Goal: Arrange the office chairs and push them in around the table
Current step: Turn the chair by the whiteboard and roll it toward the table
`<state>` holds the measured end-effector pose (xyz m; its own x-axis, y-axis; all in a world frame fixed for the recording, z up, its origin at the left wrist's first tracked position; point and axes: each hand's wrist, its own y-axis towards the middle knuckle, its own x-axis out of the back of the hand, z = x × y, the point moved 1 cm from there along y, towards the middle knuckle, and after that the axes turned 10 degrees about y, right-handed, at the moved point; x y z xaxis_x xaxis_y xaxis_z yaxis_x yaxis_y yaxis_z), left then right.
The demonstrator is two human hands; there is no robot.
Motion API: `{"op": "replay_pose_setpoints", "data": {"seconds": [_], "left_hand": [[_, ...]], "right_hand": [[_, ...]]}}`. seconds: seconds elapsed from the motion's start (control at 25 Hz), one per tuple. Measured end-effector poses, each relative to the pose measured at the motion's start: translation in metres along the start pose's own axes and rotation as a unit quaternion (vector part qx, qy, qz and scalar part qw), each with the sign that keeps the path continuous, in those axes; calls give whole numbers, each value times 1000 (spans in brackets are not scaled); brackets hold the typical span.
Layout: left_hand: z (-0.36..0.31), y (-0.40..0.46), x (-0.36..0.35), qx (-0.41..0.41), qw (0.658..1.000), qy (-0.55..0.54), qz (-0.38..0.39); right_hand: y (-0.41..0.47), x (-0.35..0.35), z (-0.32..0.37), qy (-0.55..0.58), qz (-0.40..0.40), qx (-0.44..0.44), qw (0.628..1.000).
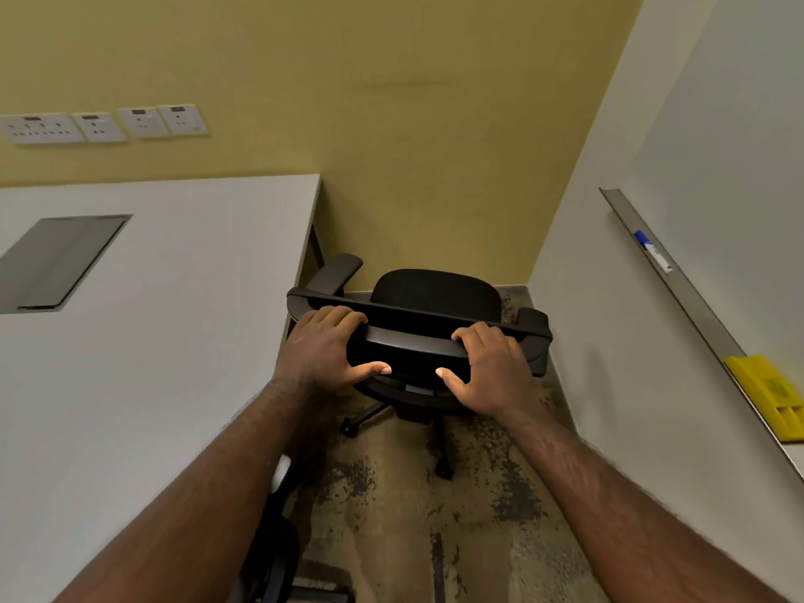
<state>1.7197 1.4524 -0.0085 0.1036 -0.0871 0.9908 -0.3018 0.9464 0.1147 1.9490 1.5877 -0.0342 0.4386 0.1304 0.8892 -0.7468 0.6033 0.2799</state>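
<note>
Both hands are grasping the top rail of the office chair (435,298): the left hand (324,348) toward its 9 o'clock end, the right hand (489,369) toward 3 o'clock. The chair is standing just beside the corner of the surface (174,341). It is probably rolling easily on casters, rigid at the rail. No writing is readable.

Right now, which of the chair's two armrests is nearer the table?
The left armrest, beside the table corner near the left hand. The other armrest sits toward the whiteboard wall, past the right hand.
</note>
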Motion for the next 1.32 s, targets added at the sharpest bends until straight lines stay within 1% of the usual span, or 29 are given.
{"op": "replay_pose_setpoints", "data": {"seconds": [0.16,0.28,0.36,0.48,0.56,0.88,1.12,1.32], "left_hand": [[6,18,-12,-6,1000,3,29],[3,32,-13,-23,997,-7,67],[-3,39,-13,-24,994,-8,105],[-18,45,-15,0,988,-1,155],[-31,45,-16,8,984,4,175],[-102,39,-17,44,985,19,166],[-159,35,-15,39,987,14,156],[-205,27,-14,66,991,18,113]], "right_hand": [[11,-4,-2,-81,40,-60,994],[22,1,-8,-84,103,-104,986],[23,4,-15,-75,129,-110,983],[21,10,-30,-80,142,-102,981],[19,15,-43,-83,155,-91,980],[12,43,-109,-100,173,-31,979],[1,63,-162,-112,166,-1,980],[-12,79,-195,-104,161,15,981]]}}
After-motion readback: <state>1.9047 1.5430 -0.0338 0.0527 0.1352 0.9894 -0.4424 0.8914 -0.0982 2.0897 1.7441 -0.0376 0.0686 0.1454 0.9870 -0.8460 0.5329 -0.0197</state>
